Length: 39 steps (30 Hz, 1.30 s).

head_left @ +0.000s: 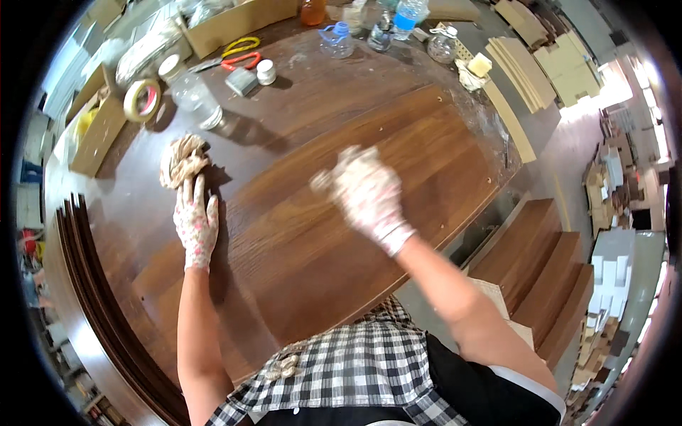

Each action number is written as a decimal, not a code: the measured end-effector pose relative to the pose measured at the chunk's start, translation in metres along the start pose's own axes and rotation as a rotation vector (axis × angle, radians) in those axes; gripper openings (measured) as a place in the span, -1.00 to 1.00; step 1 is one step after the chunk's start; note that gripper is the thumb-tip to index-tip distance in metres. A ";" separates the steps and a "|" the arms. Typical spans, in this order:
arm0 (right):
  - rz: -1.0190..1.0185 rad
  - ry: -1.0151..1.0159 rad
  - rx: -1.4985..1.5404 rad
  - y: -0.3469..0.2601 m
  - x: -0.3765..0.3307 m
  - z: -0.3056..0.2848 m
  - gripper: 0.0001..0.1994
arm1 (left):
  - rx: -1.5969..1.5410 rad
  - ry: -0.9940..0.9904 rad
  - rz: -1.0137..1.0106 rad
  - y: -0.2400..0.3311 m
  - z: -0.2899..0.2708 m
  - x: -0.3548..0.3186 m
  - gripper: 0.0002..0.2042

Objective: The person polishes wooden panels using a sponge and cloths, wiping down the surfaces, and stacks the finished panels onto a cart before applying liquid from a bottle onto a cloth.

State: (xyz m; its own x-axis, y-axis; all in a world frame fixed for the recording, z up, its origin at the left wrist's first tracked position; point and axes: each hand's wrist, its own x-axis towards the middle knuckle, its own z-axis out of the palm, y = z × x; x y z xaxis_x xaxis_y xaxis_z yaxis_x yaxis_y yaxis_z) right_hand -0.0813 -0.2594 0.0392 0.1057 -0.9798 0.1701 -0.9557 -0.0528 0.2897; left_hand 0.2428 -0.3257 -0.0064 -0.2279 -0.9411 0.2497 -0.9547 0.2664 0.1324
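A brown wood-grain panel [298, 241] lies at a slant on the dark worktable. My right hand [373, 202], in a white patterned glove, is closed on a crumpled beige rag [327, 181] over the middle of the panel. Motion blurs this hand and the rag, so their exact contact with the wood is hard to see. My left hand [195, 231] wears a matching glove and rests flat near the panel's left part, fingers stretched out. Its fingertips meet the lower edge of a second crumpled rag [184, 162].
Beyond the rag stand a clear bottle [195, 99], a tape roll [142, 101], a grey block [242, 82] and red-and-yellow-handled scissors [241, 55]. Several bottles line the table's far edge. Brown boards [526, 248] are stacked at right; dark strips [106, 305] lie at left.
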 end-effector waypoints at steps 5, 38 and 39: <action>0.170 0.275 -0.249 0.197 0.021 0.122 -0.68 | -0.011 0.026 0.046 0.015 0.018 0.012 -0.54; 0.449 0.116 0.026 0.191 -0.080 0.074 -0.71 | 0.006 -0.067 0.005 -0.008 0.012 0.005 -0.58; 0.367 -0.049 -0.259 0.161 -0.077 0.067 -0.76 | 0.017 -0.063 0.014 -0.008 0.011 0.005 -0.58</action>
State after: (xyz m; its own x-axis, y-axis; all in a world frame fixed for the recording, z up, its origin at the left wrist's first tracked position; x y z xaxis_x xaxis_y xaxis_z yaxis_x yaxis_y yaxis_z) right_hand -0.2622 -0.2054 0.0097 -0.2464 -0.9328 0.2631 -0.8264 0.3440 0.4458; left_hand 0.2476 -0.3345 -0.0168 -0.2526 -0.9487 0.1903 -0.9543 0.2768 0.1130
